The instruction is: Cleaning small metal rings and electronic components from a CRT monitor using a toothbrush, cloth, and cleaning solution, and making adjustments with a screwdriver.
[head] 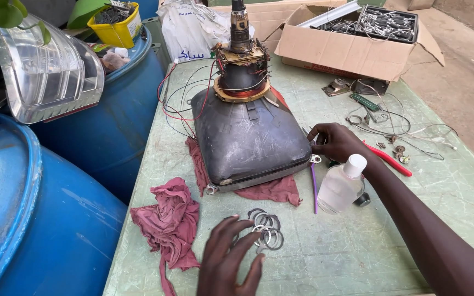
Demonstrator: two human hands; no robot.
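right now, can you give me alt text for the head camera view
A picture tube lies face down on a red cloth on a green table. The right hand rests at its corner by a clear bottle, and the left hand spreads over metal rings. Blue barrels stand at the left.

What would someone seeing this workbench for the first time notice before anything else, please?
The bare picture tube lying face down on a red rag mid-table, its wired neck pointing up, dominates. In front, the left hand touches a pile of metal rings, while the right hand rests at the tube's right corner, beside a clear bottle. Blue barrels crowd the left.
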